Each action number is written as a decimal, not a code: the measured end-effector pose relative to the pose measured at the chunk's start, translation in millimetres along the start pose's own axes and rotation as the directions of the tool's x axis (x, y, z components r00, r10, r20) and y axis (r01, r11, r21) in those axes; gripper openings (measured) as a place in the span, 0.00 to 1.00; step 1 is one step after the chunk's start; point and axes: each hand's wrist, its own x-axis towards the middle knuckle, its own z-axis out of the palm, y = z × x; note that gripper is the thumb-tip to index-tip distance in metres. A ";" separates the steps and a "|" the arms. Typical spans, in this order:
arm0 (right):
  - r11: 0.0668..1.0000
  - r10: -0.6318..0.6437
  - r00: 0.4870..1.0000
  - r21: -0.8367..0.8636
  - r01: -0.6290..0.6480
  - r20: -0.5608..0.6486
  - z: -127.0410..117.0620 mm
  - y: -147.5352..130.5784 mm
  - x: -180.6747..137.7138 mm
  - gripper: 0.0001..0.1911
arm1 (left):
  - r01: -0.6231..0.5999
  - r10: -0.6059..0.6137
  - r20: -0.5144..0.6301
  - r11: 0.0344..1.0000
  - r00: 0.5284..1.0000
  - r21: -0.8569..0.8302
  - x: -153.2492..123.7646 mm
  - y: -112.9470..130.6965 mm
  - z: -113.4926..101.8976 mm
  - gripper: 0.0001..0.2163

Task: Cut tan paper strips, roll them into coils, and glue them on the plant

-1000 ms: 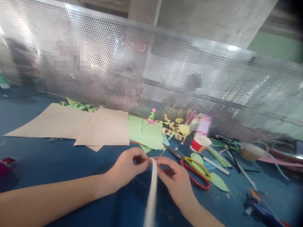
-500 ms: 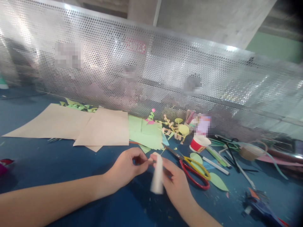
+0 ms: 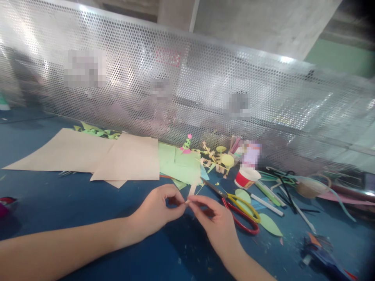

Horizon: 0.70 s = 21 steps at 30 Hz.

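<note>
My left hand [image 3: 159, 210] and my right hand [image 3: 215, 222] meet over the blue table [image 3: 73, 203], fingertips pinched together. Between them they hold a narrow pale paper strip [image 3: 191, 190], whose short visible end sticks up and away from me. Just to the right of my right hand lie scissors [image 3: 238, 210] with red and yellow handles, blades pointing up-left.
Brown paper sheets [image 3: 96, 156] and green paper [image 3: 181, 164] lie behind the hands. A red and white cup [image 3: 247, 177], paper cut-outs [image 3: 216, 156], green leaf shapes [image 3: 271, 225], pens [image 3: 268, 203] and a blue tool [image 3: 322, 253] crowd the right. A perforated metal screen [image 3: 205, 86] walls the table's far side.
The long strip that hung down toward me a second ago has swung up; now only a short end shows above my pinched fingers. Both hands stayed in place.
</note>
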 end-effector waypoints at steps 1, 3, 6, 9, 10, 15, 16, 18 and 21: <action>1.000 -0.005 1.000 0.000 0.005 -0.002 0.1 0.3 0.5 0.07 | -0.003 0.003 0.001 1.000 1.000 -0.001 -0.1 0.1 -0.1 0.05; 0.999 -0.033 0.999 0.004 0.033 -0.005 0.3 1.3 1.3 0.06 | -0.009 0.009 0.002 1.000 1.000 -0.001 -0.3 0.1 -0.3 0.05; 0.996 -0.086 0.996 -0.009 0.086 -0.011 0.4 2.5 1.8 0.06 | -0.018 0.018 0.001 1.000 1.000 0.000 -0.3 -0.1 -0.4 0.05; 0.995 -0.090 0.996 -0.031 0.090 -0.020 0.3 2.7 1.7 0.07 | -0.024 0.024 0.001 1.000 1.000 -0.001 -0.1 -0.3 0.3 0.06; 0.996 -0.086 0.996 -0.028 0.085 -0.018 0.2 2.5 1.7 0.07 | -0.026 0.026 0.002 1.000 1.000 -0.001 -0.1 -0.2 0.5 0.05; 0.998 -0.059 0.998 0.017 0.059 0.021 -0.1 0.5 2.1 0.06 | -0.034 0.034 0.008 0.999 0.999 0.002 -1.2 1.0 -0.1 0.04; 0.998 -0.054 0.998 0.022 0.054 0.025 0.0 0.3 2.0 0.06 | -0.037 0.037 0.011 0.999 0.999 0.004 -1.4 1.4 -0.4 0.05; 0.999 -0.047 0.999 0.027 0.046 0.026 0.2 0.0 1.8 0.06 | -0.045 0.045 0.013 0.999 0.999 0.009 -1.5 2.0 -0.8 0.05; 0.999 -0.036 0.999 0.036 0.035 0.028 0.4 -0.2 1.1 0.06 | -0.055 0.055 0.011 0.998 0.998 0.012 -1.1 2.3 -0.9 0.05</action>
